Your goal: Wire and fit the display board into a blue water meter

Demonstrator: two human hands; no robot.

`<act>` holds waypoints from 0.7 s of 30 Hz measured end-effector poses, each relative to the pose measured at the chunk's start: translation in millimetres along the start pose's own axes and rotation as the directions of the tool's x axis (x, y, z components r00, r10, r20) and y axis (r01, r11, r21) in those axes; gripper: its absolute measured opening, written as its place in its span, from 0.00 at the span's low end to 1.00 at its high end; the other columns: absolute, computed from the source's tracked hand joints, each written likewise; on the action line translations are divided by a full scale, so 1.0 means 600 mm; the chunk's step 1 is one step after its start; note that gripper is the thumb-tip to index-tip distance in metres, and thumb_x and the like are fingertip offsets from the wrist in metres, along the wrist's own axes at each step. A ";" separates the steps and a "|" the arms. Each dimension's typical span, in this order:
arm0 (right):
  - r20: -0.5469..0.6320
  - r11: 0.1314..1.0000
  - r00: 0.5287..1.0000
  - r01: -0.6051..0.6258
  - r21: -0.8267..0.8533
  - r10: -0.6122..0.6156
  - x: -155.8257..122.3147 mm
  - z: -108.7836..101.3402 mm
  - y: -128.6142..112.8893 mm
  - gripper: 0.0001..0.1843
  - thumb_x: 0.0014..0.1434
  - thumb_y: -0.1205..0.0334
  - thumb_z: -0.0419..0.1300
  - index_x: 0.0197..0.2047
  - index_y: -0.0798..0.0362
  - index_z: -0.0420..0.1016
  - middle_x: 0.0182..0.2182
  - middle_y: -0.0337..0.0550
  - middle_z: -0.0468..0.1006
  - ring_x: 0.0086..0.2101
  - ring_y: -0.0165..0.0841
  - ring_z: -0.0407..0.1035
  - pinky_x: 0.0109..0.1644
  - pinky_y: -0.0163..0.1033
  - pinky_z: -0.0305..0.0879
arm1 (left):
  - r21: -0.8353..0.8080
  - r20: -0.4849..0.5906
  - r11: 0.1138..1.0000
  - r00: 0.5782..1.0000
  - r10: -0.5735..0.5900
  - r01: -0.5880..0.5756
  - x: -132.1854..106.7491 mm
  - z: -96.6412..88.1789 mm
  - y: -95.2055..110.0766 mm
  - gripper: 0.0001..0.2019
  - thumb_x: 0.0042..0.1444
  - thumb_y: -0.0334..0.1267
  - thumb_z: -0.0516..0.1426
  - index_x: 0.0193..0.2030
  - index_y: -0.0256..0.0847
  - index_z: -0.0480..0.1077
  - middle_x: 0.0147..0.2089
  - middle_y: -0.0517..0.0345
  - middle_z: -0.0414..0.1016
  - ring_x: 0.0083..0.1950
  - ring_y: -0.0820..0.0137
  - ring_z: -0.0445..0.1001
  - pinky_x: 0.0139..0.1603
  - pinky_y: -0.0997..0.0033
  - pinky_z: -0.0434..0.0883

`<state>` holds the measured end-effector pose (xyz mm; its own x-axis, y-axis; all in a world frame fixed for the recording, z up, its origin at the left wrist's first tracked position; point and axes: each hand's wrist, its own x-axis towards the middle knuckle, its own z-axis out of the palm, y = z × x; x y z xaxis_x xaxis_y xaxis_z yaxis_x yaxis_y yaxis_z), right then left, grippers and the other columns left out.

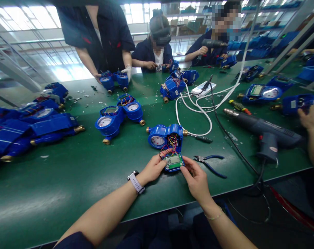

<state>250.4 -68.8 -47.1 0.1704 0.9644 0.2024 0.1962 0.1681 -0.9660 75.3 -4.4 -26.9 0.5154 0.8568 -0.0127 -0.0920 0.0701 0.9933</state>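
Between my two hands is a green circuit board with a small LCD point(173, 160), set in a blue frame. My left hand point(154, 167) grips its left edge, thumb toward the screen. The fingers of my right hand point(197, 177) close on its right edge. Coloured wires point(173, 142) run from the board into the open housing of a blue water meter point(157, 141), which lies just beyond on the green table. This meter has a round dial and brass ends. Right of my right hand lie cutting pliers point(211, 162) with blue handles, jaws apart.
A heat gun point(263, 129) and its black cable lie at right, near a power strip point(204, 89) with white cables. Several blue meters point(108, 121) stand ahead; more are heaped point(37, 124) at left. Co-workers point(99, 38) work across the table; another person's hand point(312, 119) is at right.
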 end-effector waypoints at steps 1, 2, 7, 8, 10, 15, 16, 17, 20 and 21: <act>0.001 1.000 1.000 0.001 -0.001 -0.001 0.000 0.000 0.000 0.19 0.60 0.54 0.60 0.53 0.50 0.72 0.44 0.47 0.77 0.41 0.38 0.72 0.46 0.45 0.70 | -0.006 0.002 1.000 1.000 -0.001 0.001 0.000 0.000 0.001 0.25 0.57 0.37 0.55 0.62 0.36 0.63 0.60 0.47 0.70 0.60 0.57 0.68 0.64 0.56 0.62; 0.002 1.000 1.000 0.002 -0.002 -0.002 0.000 -0.001 0.000 0.18 0.60 0.55 0.60 0.53 0.50 0.72 0.44 0.47 0.77 0.41 0.38 0.72 0.46 0.45 0.70 | -0.012 0.007 1.000 1.000 -0.002 0.002 0.000 0.000 0.001 0.25 0.57 0.37 0.55 0.62 0.36 0.63 0.60 0.47 0.70 0.60 0.57 0.69 0.63 0.56 0.62; 0.006 1.000 1.000 0.005 -0.008 -0.005 -0.002 -0.001 -0.001 0.18 0.60 0.55 0.60 0.53 0.50 0.72 0.43 0.46 0.77 0.40 0.38 0.72 0.46 0.45 0.70 | -0.042 0.005 0.999 1.000 -0.001 0.001 0.000 0.001 0.000 0.26 0.56 0.38 0.55 0.62 0.36 0.63 0.59 0.47 0.71 0.59 0.58 0.69 0.63 0.56 0.62; 0.007 1.000 1.000 0.005 -0.009 -0.005 -0.002 -0.001 0.000 0.18 0.60 0.55 0.60 0.53 0.50 0.72 0.43 0.46 0.77 0.40 0.38 0.72 0.46 0.45 0.70 | -0.048 0.003 0.999 1.000 -0.002 0.002 0.000 0.002 0.001 0.26 0.56 0.38 0.56 0.62 0.36 0.63 0.59 0.47 0.71 0.59 0.58 0.69 0.63 0.56 0.62; 0.008 1.000 1.000 0.004 -0.010 -0.004 -0.002 -0.001 0.000 0.19 0.60 0.55 0.60 0.53 0.50 0.72 0.43 0.46 0.77 0.40 0.38 0.72 0.46 0.45 0.70 | -0.058 0.006 0.998 1.000 -0.004 0.005 0.000 0.002 0.002 0.26 0.56 0.38 0.56 0.62 0.36 0.64 0.59 0.48 0.71 0.59 0.58 0.69 0.63 0.56 0.62; 0.012 1.000 1.000 0.000 -0.007 0.000 -0.001 0.000 0.001 0.18 0.60 0.55 0.60 0.53 0.50 0.71 0.44 0.47 0.77 0.41 0.38 0.72 0.47 0.46 0.69 | -0.019 -0.025 1.000 1.000 0.002 -0.003 -0.001 0.000 0.000 0.24 0.56 0.35 0.55 0.61 0.36 0.65 0.60 0.47 0.70 0.61 0.57 0.67 0.65 0.55 0.60; 0.013 1.000 1.000 -0.001 -0.007 0.001 0.000 0.000 0.002 0.18 0.60 0.55 0.60 0.53 0.50 0.71 0.44 0.47 0.77 0.41 0.38 0.72 0.47 0.46 0.69 | -0.017 -0.029 1.000 1.000 0.003 -0.003 -0.001 0.000 -0.001 0.24 0.56 0.35 0.55 0.61 0.36 0.65 0.61 0.47 0.70 0.61 0.57 0.67 0.65 0.55 0.60; 0.013 1.000 1.000 -0.002 -0.006 0.002 0.000 0.000 0.002 0.18 0.61 0.55 0.60 0.53 0.50 0.71 0.44 0.47 0.77 0.42 0.38 0.72 0.47 0.46 0.69 | -0.022 -0.028 1.000 1.000 0.002 -0.003 -0.002 0.000 -0.002 0.24 0.55 0.34 0.55 0.60 0.36 0.65 0.61 0.47 0.69 0.62 0.56 0.67 0.65 0.54 0.60; 0.013 1.000 1.000 -0.007 -0.003 0.007 0.000 0.000 0.004 0.18 0.61 0.55 0.59 0.53 0.50 0.71 0.44 0.47 0.77 0.41 0.38 0.72 0.47 0.46 0.70 | -0.065 -0.010 0.998 1.000 0.004 -0.004 -0.002 0.000 -0.004 0.25 0.55 0.34 0.56 0.61 0.36 0.64 0.61 0.47 0.69 0.61 0.57 0.67 0.65 0.55 0.60; 0.011 1.000 1.000 -0.009 -0.003 0.009 0.000 -0.001 0.005 0.18 0.61 0.55 0.59 0.53 0.50 0.71 0.44 0.47 0.77 0.41 0.38 0.72 0.46 0.46 0.70 | -0.079 -0.007 0.997 1.000 0.003 -0.004 -0.002 0.001 -0.004 0.25 0.54 0.34 0.56 0.60 0.36 0.65 0.60 0.47 0.70 0.61 0.57 0.67 0.65 0.55 0.60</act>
<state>251.3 -68.6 -49.7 0.1610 0.9681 0.1923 0.1975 0.1593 -0.9673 75.2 -5.8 -29.0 0.5090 0.8607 -0.0101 -0.1611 0.1068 0.9811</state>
